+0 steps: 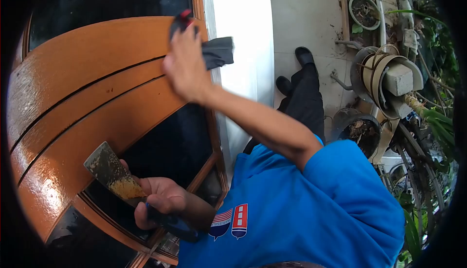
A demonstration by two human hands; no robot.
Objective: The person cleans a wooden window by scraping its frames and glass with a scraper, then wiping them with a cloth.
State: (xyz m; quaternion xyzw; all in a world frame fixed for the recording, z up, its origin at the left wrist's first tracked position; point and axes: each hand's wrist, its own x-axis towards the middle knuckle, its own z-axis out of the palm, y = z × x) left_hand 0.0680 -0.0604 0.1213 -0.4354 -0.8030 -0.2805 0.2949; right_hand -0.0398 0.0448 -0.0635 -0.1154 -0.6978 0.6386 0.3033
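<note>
My left hand (163, 202) is closed round the dark handle of a scraper (109, 168). Its broad metal blade points up and left and carries yellowish residue. My right hand (187, 66) is stretched over the edge of an orange-brown wooden door (121, 39), blurred by motion. Under its fingers is a black-and-red object (181, 21), mostly covered by the hand. A dark grey sheet (219, 52) sticks out beside the fingers, past the door's edge.
Dark glass panes (165, 137) are set in the door. A bright white strip (241, 25) runs alongside it. On the pale tiled floor (296, 10) stand my black shoes (304, 55). Plant pots (357, 127), a pale block (398, 79) and leafy plants are at the right.
</note>
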